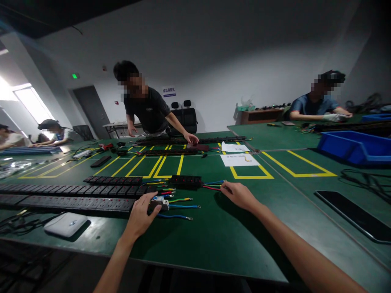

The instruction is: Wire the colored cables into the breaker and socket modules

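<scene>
My left hand (143, 213) rests on the end of a long black power strip (76, 202), its fingers curled round a small breaker part (161, 202) with blue, green and red wires (180, 208) trailing right. My right hand (240, 194) reaches to the coloured wires (214, 185) coming out of a short black socket module (185, 180) and pinches their ends. More black socket strips (113, 180) lie behind the left hand on the green table (214, 236).
A white box (65, 224) sits near the front left edge. A dark flat panel (354, 215) lies at right, a blue bin (356, 147) behind it. Across the table a person leans over more strips (183, 151). Other people sit at far left and far right. Yellow tape lines mark the table.
</scene>
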The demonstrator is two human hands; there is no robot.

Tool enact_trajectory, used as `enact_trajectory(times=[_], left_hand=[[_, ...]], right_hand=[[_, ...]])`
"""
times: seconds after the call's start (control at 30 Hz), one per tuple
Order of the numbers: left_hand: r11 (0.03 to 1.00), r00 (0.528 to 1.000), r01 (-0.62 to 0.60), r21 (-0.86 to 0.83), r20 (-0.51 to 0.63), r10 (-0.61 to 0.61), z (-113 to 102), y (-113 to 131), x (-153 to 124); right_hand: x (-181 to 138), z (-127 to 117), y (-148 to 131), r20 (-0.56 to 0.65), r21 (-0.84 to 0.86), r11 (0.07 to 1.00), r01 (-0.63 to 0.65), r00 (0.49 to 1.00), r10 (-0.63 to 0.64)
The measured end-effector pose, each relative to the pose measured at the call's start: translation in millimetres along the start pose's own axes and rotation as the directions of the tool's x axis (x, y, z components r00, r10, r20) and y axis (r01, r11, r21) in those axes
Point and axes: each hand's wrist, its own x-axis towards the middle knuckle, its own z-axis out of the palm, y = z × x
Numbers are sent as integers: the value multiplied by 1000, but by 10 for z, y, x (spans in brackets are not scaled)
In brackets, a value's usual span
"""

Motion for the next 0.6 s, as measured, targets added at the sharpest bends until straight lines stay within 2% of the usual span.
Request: enact_trajectory(times=[0.17,0.4,0.6], left_hand=[[1000,998,-11,-16,66,12,36,22,38],[998,995,-45,-47,83,49,51,-42,84],[995,995,-19,-96,91,28,55,-87,95]], right_hand=[[12,-21,-87,76,-42,997,-58,995,61],[5,6,-40,66,-45,998,-50,996,53],[4,-2,-51,78,-47,998,-48,996,51]])
